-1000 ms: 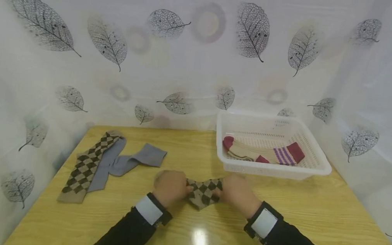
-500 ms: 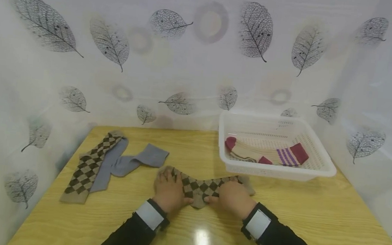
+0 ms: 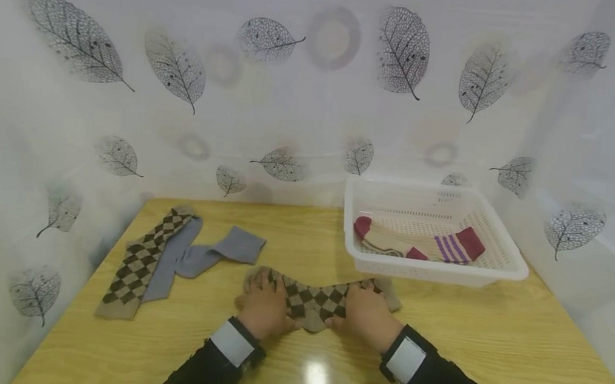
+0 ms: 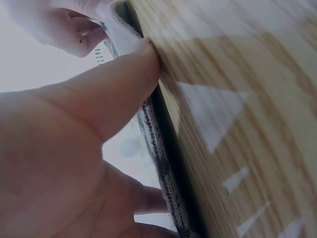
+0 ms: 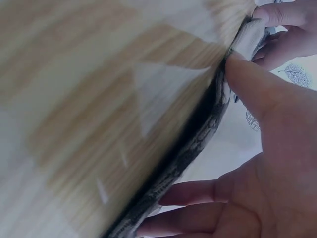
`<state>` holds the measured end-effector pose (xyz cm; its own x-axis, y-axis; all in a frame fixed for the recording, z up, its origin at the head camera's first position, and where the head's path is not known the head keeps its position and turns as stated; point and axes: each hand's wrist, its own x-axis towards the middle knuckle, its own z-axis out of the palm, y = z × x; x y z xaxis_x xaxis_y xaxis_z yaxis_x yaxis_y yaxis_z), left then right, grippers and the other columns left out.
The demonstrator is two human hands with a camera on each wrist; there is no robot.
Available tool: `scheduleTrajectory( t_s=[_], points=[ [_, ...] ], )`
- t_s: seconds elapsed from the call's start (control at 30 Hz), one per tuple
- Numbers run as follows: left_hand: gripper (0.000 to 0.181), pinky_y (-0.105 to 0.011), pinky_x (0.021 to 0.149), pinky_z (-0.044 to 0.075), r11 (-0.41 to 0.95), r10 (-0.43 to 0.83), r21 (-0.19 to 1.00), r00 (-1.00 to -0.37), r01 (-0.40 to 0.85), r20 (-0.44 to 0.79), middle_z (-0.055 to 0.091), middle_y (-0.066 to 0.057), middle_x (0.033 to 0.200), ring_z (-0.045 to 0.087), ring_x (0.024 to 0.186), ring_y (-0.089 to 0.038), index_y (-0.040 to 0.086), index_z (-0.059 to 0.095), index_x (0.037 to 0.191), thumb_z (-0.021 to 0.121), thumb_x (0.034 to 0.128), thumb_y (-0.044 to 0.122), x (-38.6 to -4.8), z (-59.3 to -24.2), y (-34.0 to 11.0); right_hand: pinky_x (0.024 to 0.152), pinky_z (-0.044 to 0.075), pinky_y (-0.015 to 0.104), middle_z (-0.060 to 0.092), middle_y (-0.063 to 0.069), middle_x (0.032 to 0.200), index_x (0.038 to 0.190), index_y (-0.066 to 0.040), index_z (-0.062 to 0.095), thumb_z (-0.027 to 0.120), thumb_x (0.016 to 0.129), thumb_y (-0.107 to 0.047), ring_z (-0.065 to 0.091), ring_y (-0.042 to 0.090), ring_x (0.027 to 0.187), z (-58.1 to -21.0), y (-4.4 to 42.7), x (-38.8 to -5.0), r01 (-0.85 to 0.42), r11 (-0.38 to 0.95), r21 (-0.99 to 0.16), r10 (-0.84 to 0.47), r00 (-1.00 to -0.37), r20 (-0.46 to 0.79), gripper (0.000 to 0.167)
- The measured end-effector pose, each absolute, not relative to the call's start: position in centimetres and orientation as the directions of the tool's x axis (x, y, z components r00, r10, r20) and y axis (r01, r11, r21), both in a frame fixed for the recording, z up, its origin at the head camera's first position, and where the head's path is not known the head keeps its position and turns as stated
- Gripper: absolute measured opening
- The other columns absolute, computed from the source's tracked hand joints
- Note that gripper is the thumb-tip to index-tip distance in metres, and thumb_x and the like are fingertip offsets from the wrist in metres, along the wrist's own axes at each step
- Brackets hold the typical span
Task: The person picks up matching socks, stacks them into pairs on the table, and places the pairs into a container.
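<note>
A beige and dark-brown argyle sock point(image 3: 315, 302) lies crosswise on the table, sagging in the middle to a blunt point toward me. My left hand point(image 3: 263, 310) rests on its left part, fingers spread over the knit and the thumb point(image 4: 124, 79) at the near edge. On the right part lies my right hand point(image 3: 370, 316), its thumb point(image 5: 250, 82) also along that edge. In both wrist views the sock is seen edge-on, low against the wood. The fingers cover some of the pattern near both ends.
Another argyle sock point(image 3: 135, 268) lies at the left, partly over a grey-blue sock point(image 3: 192, 259) that is bent and twisted. A white plastic basket point(image 3: 438, 270) at the back right holds beige socks with red ends point(image 3: 418, 241). Leaf-printed curtain point(image 3: 315, 107) surrounds the table point(image 3: 466, 328).
My hands were balled around the sock, blurred, with only its middle showing. They have since loosened, and the sock lies spread under them. In the last half second they shift only slightly.
</note>
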<state>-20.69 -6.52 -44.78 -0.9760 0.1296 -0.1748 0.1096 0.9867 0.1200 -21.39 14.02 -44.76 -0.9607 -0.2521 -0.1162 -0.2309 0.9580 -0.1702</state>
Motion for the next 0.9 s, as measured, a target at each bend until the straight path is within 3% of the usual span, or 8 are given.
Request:
scheduleTrajectory(
  t_s=[0.17,0.33,0.47,0.57,0.77,0.9],
  points=[
    [0.101,-0.068,0.089,0.044,0.96,0.216,0.201,-0.971,0.193,-0.098,0.036,-0.038,0.141,0.04,0.125,-0.056,-0.006,0.043,0.141,0.075,0.0733,0.061,-21.2,-45.1,-7.5,0.09,0.049,0.055,0.056,0.036,0.121,0.129,0.013,0.051,0.072,0.077,-0.061,0.059,0.046,0.107,-45.2,15.2,-21.8,-0.256,0.947,-0.196,-0.285,-0.949,-0.133,0.093],
    [0.072,-0.055,0.092,0.048,0.881,0.294,0.386,-0.956,0.273,0.003,0.052,-0.027,0.133,0.055,0.115,-0.043,-0.004,0.052,0.134,0.073,0.0837,0.044,-21.7,-44.6,-10.6,0.091,0.051,0.05,0.064,0.022,0.117,0.125,0.003,0.059,0.071,0.086,-0.044,0.062,0.036,0.106,-44.0,18.0,-21.5,-0.312,0.883,-0.352,-0.371,-0.922,-0.113,0.062],
    [0.054,-0.054,0.096,0.046,0.873,0.176,0.466,-0.984,0.141,-0.031,0.059,-0.019,0.13,0.057,0.116,-0.038,0.002,0.056,0.131,0.068,0.0906,0.035,-22.6,-42.9,-15.1,0.086,0.053,0.049,0.068,0.013,0.108,0.114,-0.001,0.064,0.072,0.087,-0.028,0.064,0.032,0.099,-43.3,21.2,-20.5,-0.363,0.821,-0.441,-0.415,-0.91,-0.022,0.039],
    [0.048,-0.054,0.088,0.049,0.885,0.054,0.465,-0.997,0.022,-0.055,0.058,-0.023,0.129,0.059,0.109,-0.039,0.0,0.057,0.13,0.063,0.0943,0.031,-23.2,-42.1,-19.7,0.085,0.052,0.05,0.068,0.011,0.106,0.11,-0.004,0.065,0.071,0.088,-0.025,0.065,0.032,0.099,-43.3,23.4,-19.6,-0.415,0.807,-0.42,-0.438,-0.898,0.045,0.032],
    [0.039,-0.045,0.063,0.051,0.9,-0.203,0.394,-0.979,-0.185,0.004,0.064,-0.029,0.11,0.063,0.083,-0.037,-0.009,0.06,0.118,0.06,0.0933,0.021,-23.6,-42.6,-28.9,0.088,0.051,0.051,0.068,0.011,0.11,0.108,-0.005,0.067,0.069,0.091,-0.025,0.064,0.033,0.103,-42.9,25.6,-18.0,-0.431,0.807,-0.404,-0.441,-0.894,0.073,0.027],
    [0.041,-0.051,0.067,0.051,0.875,-0.328,0.372,-0.944,-0.309,-0.012,0.059,-0.035,0.11,0.061,0.088,-0.047,-0.016,0.054,0.118,0.059,0.0913,0.016,-23.4,-43.9,-32.5,0.081,0.054,0.045,0.069,0.006,0.107,0.106,-0.007,0.067,0.068,0.091,-0.025,0.065,0.028,0.097,-42.9,26.1,-17.6,-0.427,0.812,-0.398,-0.442,-0.895,0.058,0.024]
  ],
)
